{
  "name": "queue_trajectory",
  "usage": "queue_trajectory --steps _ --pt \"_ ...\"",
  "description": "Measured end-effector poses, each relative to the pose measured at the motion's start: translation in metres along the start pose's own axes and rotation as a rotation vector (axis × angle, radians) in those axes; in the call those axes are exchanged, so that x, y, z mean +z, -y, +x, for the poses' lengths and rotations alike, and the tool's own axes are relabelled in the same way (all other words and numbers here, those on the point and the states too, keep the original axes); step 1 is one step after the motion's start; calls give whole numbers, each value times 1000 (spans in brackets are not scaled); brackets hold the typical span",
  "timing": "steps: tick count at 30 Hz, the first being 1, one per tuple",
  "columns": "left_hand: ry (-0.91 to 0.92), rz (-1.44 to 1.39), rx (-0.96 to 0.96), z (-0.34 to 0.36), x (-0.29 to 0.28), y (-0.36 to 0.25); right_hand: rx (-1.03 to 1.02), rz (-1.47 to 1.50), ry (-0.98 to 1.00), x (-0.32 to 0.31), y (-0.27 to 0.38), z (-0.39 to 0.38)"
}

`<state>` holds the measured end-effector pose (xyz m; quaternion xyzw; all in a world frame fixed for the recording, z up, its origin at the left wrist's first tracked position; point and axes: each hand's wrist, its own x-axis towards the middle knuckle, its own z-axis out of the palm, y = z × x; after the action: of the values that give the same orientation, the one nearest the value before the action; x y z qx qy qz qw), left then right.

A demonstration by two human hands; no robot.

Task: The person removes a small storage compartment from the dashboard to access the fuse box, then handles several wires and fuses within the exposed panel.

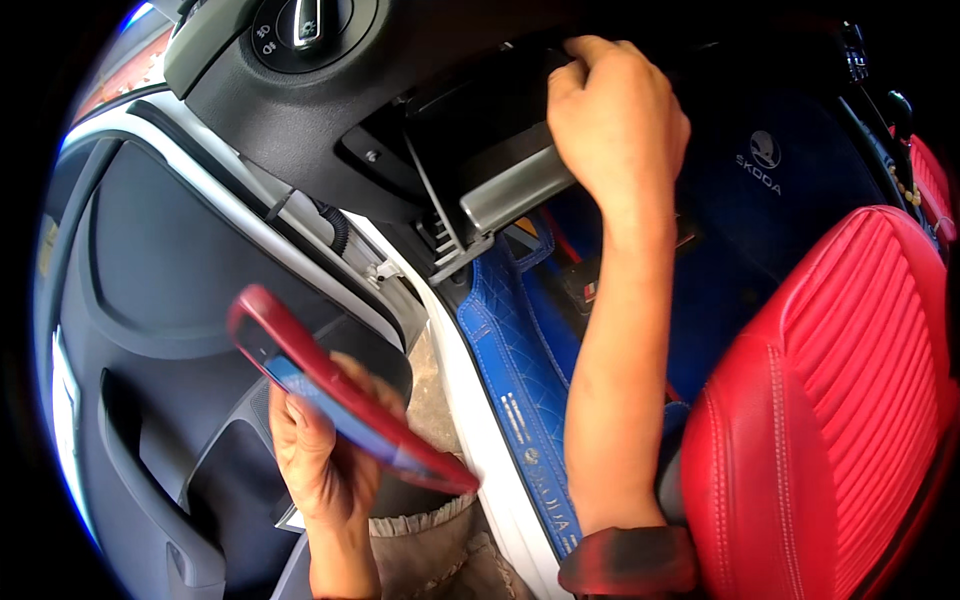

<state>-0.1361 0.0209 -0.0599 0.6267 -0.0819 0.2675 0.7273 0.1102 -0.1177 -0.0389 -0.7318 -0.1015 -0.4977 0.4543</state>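
Observation:
My left hand [325,450] grips a smartphone in a red case [370,405], held tilted beside the open car door. Part of its bluish screen shows, blurred. My right arm reaches up to the underside of the dashboard [290,110]. There, my right hand [620,125] is closed, its fingers bent over into the dark, and what they hold cannot be made out. Just below that hand, a grey compartment flap [520,190] hangs down from the dashboard, with a thin side arm near its left end. The inside of the compartment is mostly dark.
The dark door panel [200,270] stands open at the left. A white door sill [455,390] runs beside a blue quilted floor mat [510,400]. At the right is a red ribbed seat [850,420]. A rotary light switch [308,25] sits on the dashboard.

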Motion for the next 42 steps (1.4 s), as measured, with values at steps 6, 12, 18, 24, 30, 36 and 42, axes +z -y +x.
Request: queue_trajectory --steps 6,12,18,24,30,36,42 --pt "-45 232 212 48 11 24 181 -27 275 -10 13 9" --pt "97 157 340 79 18 57 82 49 166 -19 1 14" --pt "42 238 426 75 31 80 -14 54 342 -28 -10 25" --pt "102 314 509 68 30 89 34 203 457 -42 -20 27" --pt "63 306 497 65 36 93 56 255 463 -43 -18 27" --pt "16 327 515 63 36 96 36 273 466 -40 -18 30" --pt "1 336 516 60 37 100 -42 234 493 -34 -20 37"
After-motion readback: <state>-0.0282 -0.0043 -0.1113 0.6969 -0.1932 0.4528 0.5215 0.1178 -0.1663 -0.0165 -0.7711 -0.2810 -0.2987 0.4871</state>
